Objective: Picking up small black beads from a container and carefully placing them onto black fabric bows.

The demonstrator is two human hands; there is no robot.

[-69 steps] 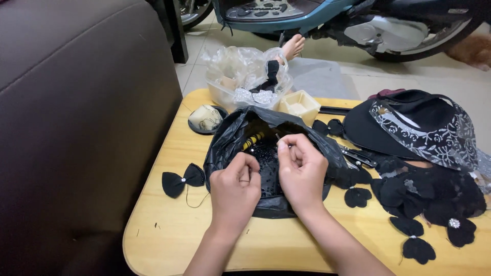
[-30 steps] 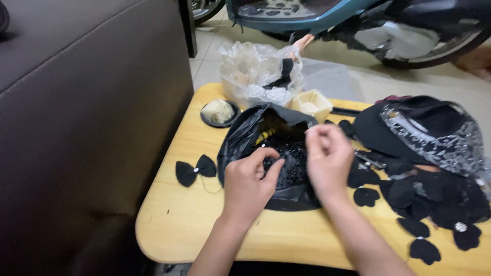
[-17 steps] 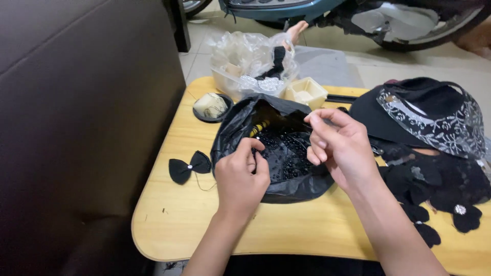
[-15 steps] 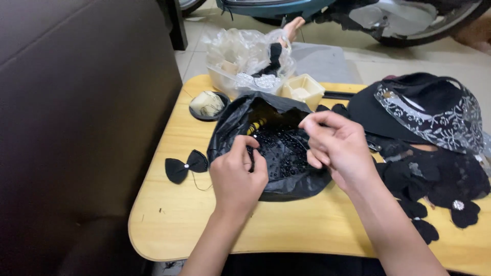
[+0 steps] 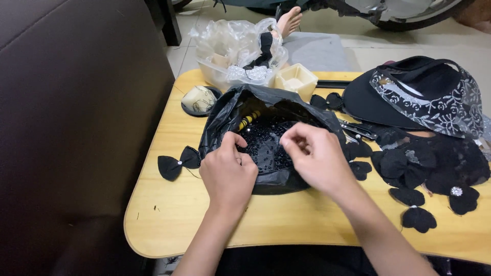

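Two hands work over a black bag [image 5: 225, 120] that lies open in the middle of the wooden bench [image 5: 169, 214]. Inside the bag sits a heap of small black beads [image 5: 263, 143] and a yellow-and-black stick [image 5: 247, 120]. The left hand [image 5: 228, 174] rests on the bag's near left edge, fingers curled down onto the plastic, thumb toward the beads. The right hand [image 5: 313, 159] hovers over the bag's right side with fingertips pinched narrow together; whether a bead sits between them I cannot tell. Just left of the bag lies a black bow [image 5: 179, 162] with a pale centre. More black bows [image 5: 409, 168] lie scattered to the right, near a black visor [image 5: 404, 92] trimmed with lace. Behind the bag stand a clear plastic bag [image 5: 230, 48], a cream box [image 5: 295, 81] and a small round dish [image 5: 200, 99].
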